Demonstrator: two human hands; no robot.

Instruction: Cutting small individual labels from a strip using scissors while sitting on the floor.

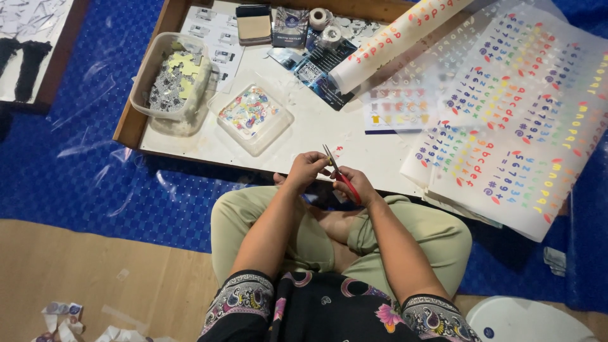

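My right hand (356,183) grips red-handled scissors (339,172), blades pointing up toward the low white table (329,130). My left hand (306,169) pinches a small piece right at the blades; the piece is too small to make out. Both hands hover over my crossed legs at the table's front edge. Translucent sheets of colourful letter and number stickers (513,120) lie spread on the right of the table.
A clear tub of cut pieces (170,76) and a clear square box of colourful stickers (251,114) stand on the table's left. A rolled sticker sheet (392,41), tape rolls (320,18) and cards lie farther back. Blue matting (95,171) covers the floor; paper scraps (63,313) lie bottom left.
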